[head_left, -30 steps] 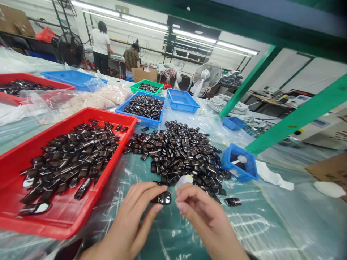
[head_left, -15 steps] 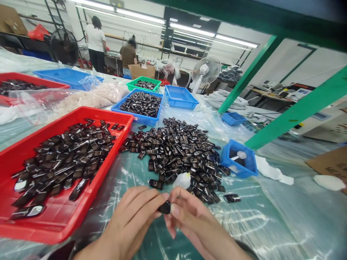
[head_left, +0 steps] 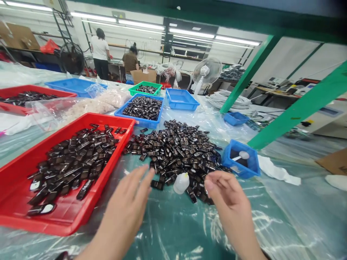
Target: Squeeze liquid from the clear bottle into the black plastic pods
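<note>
My left hand [head_left: 130, 200] is between the red tray [head_left: 104, 180] and the heap, back up, with its fingers stretched out and slightly blurred. Its palm side is hidden. At the near right edge of the heap of small dark glossy plastic pieces [head_left: 184, 144], my right hand [head_left: 231, 202] has curled fingers, with thumb and index tips close together. What they hold, if anything, cannot be made out. A small white translucent bottle [head_left: 181, 183] with a yellowish tip stands between the hands, against the heap. More dark pieces [head_left: 81, 155] lie in the red tray.
Behind the heap are a blue tray of pieces [head_left: 119, 112], a green tray [head_left: 132, 90] and another blue tray [head_left: 182, 99]. A small blue bin [head_left: 244, 171] with a white scoop-like item stands at right, near a green post [head_left: 295, 112]. Two people work far back.
My hands were together on one dark piece; now they are apart, left hand leftward, right hand rightward to the heap's edge. The piece between them and the lone piece at right no longer show.
</note>
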Motion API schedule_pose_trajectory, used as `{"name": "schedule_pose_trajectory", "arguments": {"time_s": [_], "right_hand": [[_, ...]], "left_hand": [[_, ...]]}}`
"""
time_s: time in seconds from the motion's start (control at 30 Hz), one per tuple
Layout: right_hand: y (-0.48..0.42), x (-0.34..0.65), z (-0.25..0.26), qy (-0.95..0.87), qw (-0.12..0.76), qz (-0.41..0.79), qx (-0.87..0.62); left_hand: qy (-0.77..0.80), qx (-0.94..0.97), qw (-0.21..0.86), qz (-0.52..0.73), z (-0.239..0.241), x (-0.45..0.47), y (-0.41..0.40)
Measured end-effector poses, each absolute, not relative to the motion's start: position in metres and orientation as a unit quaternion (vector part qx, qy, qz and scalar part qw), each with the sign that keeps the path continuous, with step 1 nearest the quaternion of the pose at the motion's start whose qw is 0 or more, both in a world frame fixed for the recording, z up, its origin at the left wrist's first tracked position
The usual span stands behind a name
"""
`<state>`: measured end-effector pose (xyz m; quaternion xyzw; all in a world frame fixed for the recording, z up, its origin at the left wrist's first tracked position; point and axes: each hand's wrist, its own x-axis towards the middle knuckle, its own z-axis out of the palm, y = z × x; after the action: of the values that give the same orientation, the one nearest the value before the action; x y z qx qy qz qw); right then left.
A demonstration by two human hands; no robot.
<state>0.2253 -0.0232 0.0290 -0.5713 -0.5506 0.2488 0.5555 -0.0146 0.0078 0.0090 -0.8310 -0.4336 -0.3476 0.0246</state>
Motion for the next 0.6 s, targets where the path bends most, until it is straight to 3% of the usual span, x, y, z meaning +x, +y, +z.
{"name": "schedule_pose_trajectory", "arguments": {"time_s": [0.17,0.33,0.6], "right_hand": [[-0.013,0.222,0.001,-0.596,0.485,0.252,-0.588],[-0.012,0.215,-0.011,-0.622,0.431,0.248,-0.605],[-0.018,0.214,0.0,-0.646,0.415,0.222,-0.601]], "left_hand": [[-0.432,-0.856,-0.018,-0.284,-0.03,0.009,0.018],[-0.434,-0.844,-0.139,-0.282,-0.015,0.008,0.027],[-0.455,-0.76,-0.345,-0.312,-0.003,0.004,0.021]]}}
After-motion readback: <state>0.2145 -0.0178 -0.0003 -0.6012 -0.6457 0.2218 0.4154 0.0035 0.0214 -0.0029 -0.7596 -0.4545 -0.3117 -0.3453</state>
